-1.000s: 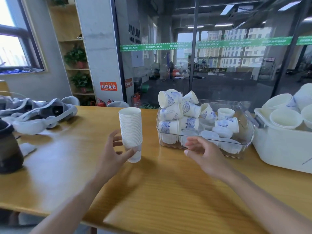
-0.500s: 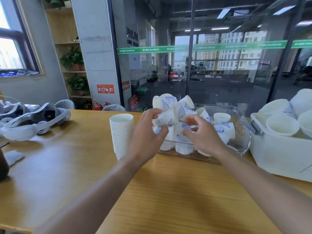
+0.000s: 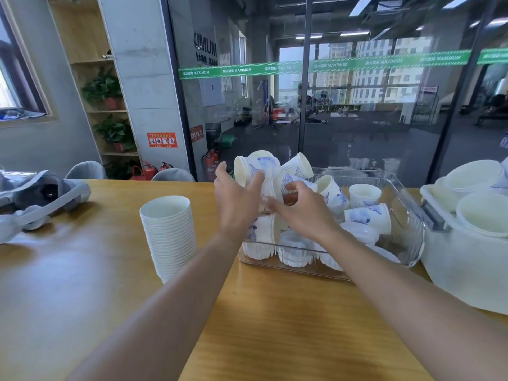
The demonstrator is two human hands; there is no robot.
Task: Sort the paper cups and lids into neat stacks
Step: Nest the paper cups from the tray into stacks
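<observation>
A tall stack of plain white paper cups (image 3: 168, 235) stands on the wooden table. To its right, a clear plastic bin (image 3: 406, 215) holds a loose pile of blue-patterned paper cups (image 3: 368, 215) over translucent lids (image 3: 357, 232). My left hand (image 3: 236, 200) reaches into the pile, its thumb and fingers curled around the top cup (image 3: 257, 165), which lies on its side. My right hand (image 3: 303, 213) is just beside it, with its fingers curled over another patterned cup (image 3: 290, 179). The cups under both hands are partly hidden.
A white tub (image 3: 467, 273) with larger white bowls or cups stands at the right, touching the bin. A grey headset (image 3: 41, 199) lies at the table's far left. Chair backs (image 3: 171, 174) and a glass wall are behind the table.
My left hand left the white stack and my right hand rose from the table. Both went into the bin's pile and took hold of cups there.
</observation>
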